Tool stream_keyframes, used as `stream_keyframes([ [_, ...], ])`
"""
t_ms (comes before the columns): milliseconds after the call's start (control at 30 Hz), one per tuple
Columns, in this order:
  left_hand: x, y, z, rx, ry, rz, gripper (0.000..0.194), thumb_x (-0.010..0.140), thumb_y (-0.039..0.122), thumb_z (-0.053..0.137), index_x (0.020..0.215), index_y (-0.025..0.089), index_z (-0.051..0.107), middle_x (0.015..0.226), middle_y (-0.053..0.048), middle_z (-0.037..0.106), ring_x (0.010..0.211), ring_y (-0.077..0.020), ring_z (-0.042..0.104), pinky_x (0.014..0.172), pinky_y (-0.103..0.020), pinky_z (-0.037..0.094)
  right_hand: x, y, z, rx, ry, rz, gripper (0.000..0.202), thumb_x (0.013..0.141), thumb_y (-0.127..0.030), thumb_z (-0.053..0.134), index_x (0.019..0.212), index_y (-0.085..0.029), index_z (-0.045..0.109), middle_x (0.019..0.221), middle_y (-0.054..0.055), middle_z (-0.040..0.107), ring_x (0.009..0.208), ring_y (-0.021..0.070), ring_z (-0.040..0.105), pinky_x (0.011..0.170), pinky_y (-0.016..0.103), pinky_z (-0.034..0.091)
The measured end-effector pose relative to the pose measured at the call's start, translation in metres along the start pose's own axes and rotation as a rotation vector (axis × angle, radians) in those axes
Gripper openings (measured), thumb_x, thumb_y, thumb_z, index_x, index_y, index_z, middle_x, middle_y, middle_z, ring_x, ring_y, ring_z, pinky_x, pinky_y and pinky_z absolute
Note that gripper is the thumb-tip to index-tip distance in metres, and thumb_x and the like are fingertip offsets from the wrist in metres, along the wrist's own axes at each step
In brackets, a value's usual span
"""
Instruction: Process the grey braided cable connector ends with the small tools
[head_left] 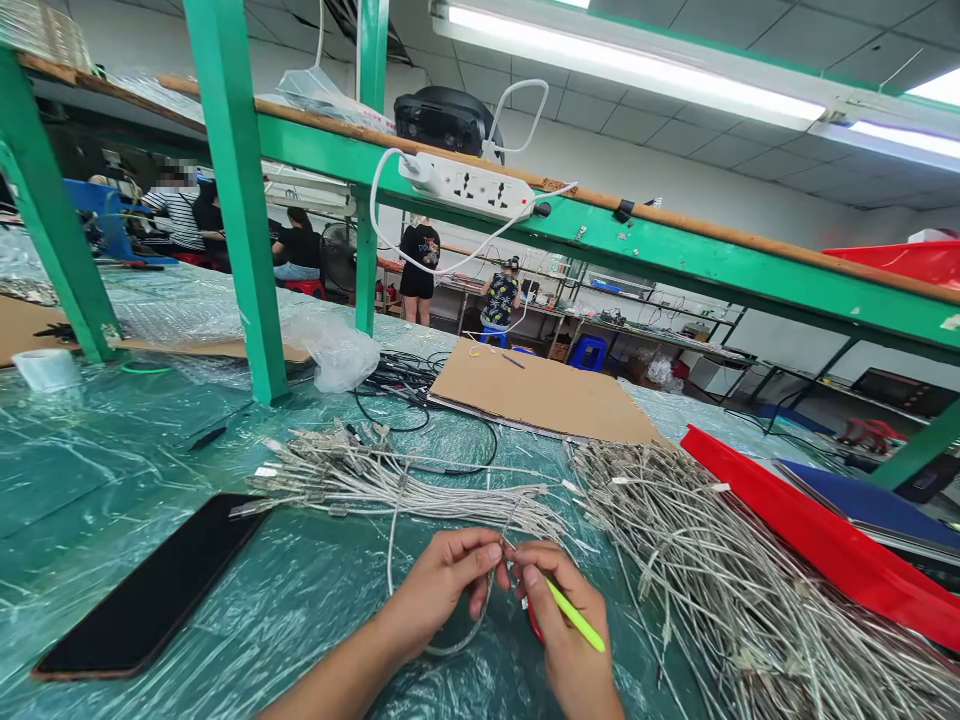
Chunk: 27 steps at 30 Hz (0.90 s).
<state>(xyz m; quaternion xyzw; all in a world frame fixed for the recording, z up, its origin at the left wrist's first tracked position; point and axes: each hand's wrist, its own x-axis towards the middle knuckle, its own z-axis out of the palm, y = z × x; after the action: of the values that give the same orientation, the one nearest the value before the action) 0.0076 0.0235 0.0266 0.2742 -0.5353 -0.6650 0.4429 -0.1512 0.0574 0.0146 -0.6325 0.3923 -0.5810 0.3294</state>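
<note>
My left hand [454,575] pinches a thin grey-white cable [450,650] near its end. The cable loops below the hand and rises on the left toward a bundle of similar cables [375,485]. Close beside it, my right hand [566,620] is closed around a tool with a bright yellow-green handle [576,615]; a bit of red shows under the palm. Fingertips of both hands meet at the cable's end, so the tool's tip and the wire detail there are too small to make out.
A large pile of grey-white cables [720,560] lies on the right beside a red tray edge [810,530]. On the left rests a black phone [150,590]. Behind are a cardboard sheet [547,390], black cables [409,375] and a green shelf post [240,200]. People work farther back.
</note>
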Motion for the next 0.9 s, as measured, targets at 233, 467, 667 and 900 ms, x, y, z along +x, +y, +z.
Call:
stream_keyframes([
  [233, 0.0012, -0.002, -0.0012, -0.004, 0.031, -0.009, 0.038, 0.085, 0.047, 0.062, 0.09, 0.011, 0.069, 0.071, -0.005, 0.064, 0.043, -0.0059, 0.042, 0.045, -0.019, 0.034, 0.0012, -0.0053, 0.0011, 0.015, 0.043, 0.015, 0.018, 0.093, -0.032, 0.054, 0.092, -0.02, 0.068, 0.087, 0.005, 0.065, 0.07, 0.0159, 0.06, 0.065, 0.026, 0.05],
  [467, 0.0014, -0.0007, -0.0014, 0.0, 0.029, -0.015, 0.038, 0.085, 0.048, 0.061, 0.082, 0.011, 0.068, 0.07, -0.004, 0.061, 0.043, -0.0056, 0.041, 0.045, -0.019, 0.033, 0.0014, -0.0059, 0.0022, -0.026, 0.018, -0.014, 0.019, 0.094, -0.03, 0.052, 0.097, -0.022, 0.069, 0.099, 0.007, 0.066, 0.079, 0.0175, 0.062, 0.069, 0.028, 0.05],
  [667, 0.0013, -0.002, -0.0023, -0.011, 0.034, -0.014, 0.037, 0.085, 0.047, 0.062, 0.082, 0.011, 0.068, 0.07, -0.003, 0.062, 0.042, -0.0055, 0.041, 0.045, -0.019, 0.032, 0.001, -0.0092, 0.0028, -0.005, 0.005, -0.043, 0.02, 0.094, -0.033, 0.052, 0.095, -0.021, 0.069, 0.096, 0.007, 0.067, 0.08, 0.0184, 0.063, 0.07, 0.028, 0.051],
  [900, 0.0008, -0.002, -0.0008, -0.011, 0.049, -0.034, 0.04, 0.083, 0.05, 0.064, 0.087, 0.011, 0.069, 0.069, -0.004, 0.063, 0.042, -0.006, 0.041, 0.044, -0.019, 0.033, 0.0006, -0.0042, 0.0004, -0.031, 0.047, -0.005, 0.022, 0.094, -0.036, 0.052, 0.092, -0.02, 0.068, 0.091, 0.006, 0.067, 0.077, 0.0184, 0.062, 0.07, 0.028, 0.051],
])
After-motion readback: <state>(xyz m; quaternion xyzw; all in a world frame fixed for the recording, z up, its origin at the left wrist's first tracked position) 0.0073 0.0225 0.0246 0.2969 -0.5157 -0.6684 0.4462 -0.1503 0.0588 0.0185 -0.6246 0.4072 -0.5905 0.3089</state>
